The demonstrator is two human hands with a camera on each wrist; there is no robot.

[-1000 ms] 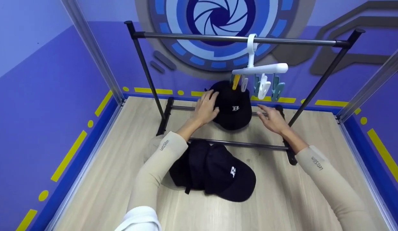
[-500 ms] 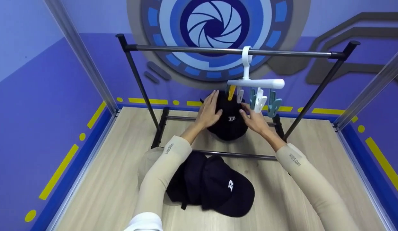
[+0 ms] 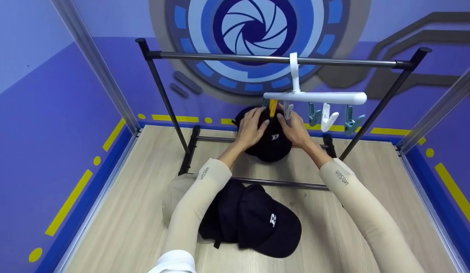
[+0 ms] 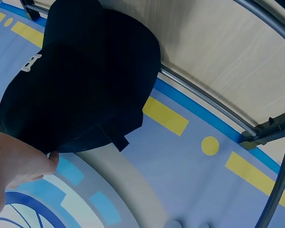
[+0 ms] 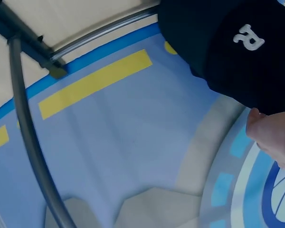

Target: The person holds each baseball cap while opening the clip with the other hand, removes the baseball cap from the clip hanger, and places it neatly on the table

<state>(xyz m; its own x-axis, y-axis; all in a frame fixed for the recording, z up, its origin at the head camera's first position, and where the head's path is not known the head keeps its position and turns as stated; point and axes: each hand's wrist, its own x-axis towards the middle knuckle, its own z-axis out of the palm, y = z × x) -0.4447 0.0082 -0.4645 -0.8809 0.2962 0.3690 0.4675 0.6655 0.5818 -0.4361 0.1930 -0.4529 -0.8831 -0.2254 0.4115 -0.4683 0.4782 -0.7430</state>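
Observation:
A black baseball cap (image 3: 271, 148) with a white letter on its front is under the white clip hanger (image 3: 322, 97). My left hand (image 3: 250, 131) holds the left side of its crown, fingers over the top. From the right, my right hand (image 3: 296, 130) grips the crown, with the thumb on the front. A yellow clip (image 3: 272, 108) and a pale clip (image 3: 288, 110) hang between the hands; whether either bites the cap is hidden. Both wrist views show fingertips at the cap's (image 4: 76, 90) crown edge.
The hanger hooks over the top bar (image 3: 227, 58) of a dark metal rack. More green and white clips (image 3: 327, 117) hang at right. Several stacked caps (image 3: 257, 218), black and beige, lie on the wooden floor in front. Patterned walls stand behind and beside.
My right hand has moved left onto the cap, and my left hand has shifted slightly inward over the crown. The hanger has swivelled, its right end swinging further right.

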